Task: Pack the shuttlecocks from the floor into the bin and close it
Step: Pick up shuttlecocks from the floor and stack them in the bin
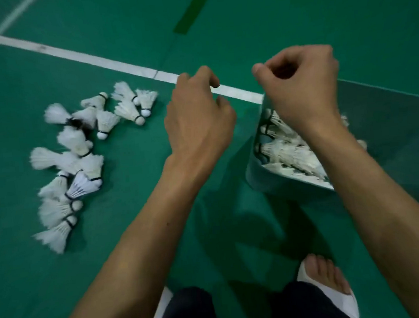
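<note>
Several white feather shuttlecocks (77, 154) lie scattered on the green floor at the left. A clear plastic bin (389, 129) stands at the right, with several shuttlecocks (288, 152) inside it. My left hand (198, 119) hovers above the floor between the pile and the bin, fingers loosely curled and apart, holding nothing. My right hand (300, 86) is over the bin's near-left corner, fingers curled in; nothing shows in it. No lid is in sight.
A white court line (100, 62) runs diagonally behind the pile and the bin. A darker green strip (194, 7) lies further back. My knees and a foot in a white sandal (326, 282) are at the bottom, close to the bin.
</note>
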Tool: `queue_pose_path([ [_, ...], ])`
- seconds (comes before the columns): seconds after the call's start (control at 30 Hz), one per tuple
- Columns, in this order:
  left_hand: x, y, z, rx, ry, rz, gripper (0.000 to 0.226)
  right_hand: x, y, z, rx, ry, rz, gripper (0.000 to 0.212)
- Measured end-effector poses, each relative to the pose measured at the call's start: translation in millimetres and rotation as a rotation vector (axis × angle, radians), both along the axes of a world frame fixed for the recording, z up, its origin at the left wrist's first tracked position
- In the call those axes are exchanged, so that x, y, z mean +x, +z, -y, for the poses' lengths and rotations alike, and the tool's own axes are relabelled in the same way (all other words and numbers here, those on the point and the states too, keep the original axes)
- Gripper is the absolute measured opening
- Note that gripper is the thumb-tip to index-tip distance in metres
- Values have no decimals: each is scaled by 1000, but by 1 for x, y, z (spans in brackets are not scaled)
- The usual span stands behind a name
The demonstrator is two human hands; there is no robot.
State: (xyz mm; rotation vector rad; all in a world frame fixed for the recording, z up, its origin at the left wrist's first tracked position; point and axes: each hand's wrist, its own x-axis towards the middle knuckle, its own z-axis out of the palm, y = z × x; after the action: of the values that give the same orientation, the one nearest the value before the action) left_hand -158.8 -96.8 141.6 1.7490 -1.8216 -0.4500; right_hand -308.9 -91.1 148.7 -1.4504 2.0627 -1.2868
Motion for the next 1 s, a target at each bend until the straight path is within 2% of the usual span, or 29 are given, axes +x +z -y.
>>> queue_pose_path([
  [0.13,74,-32,6,135,171,-1,31,72,-17,17,40,252,-61,20],
  [0.3,175,-96,-13,282,430,-2,33,160,-63,37,211,560,-111,15],
  [0.4,231,-125,-35,265,651,122,41,208,-99,53,338,693,-135,16],
  [0.5,281,-147,-50,272,842,281,60,258,-131,63,440,812,-126,13],
  [0.57,311,-161,-52,354,841,286,75,292,-148,67,481,861,-106,13],
  [0.63,331,-174,-51,469,762,247,79,323,-161,68,510,901,-88,18],
  [0.73,336,-188,-53,532,672,264,58,358,-180,62,505,878,-93,25],
  [0.83,330,-194,-61,486,710,293,49,366,-193,59,529,743,-21,21],
  [1.0,313,-193,-72,372,785,152,34,345,-188,62,720,465,502,18],
])
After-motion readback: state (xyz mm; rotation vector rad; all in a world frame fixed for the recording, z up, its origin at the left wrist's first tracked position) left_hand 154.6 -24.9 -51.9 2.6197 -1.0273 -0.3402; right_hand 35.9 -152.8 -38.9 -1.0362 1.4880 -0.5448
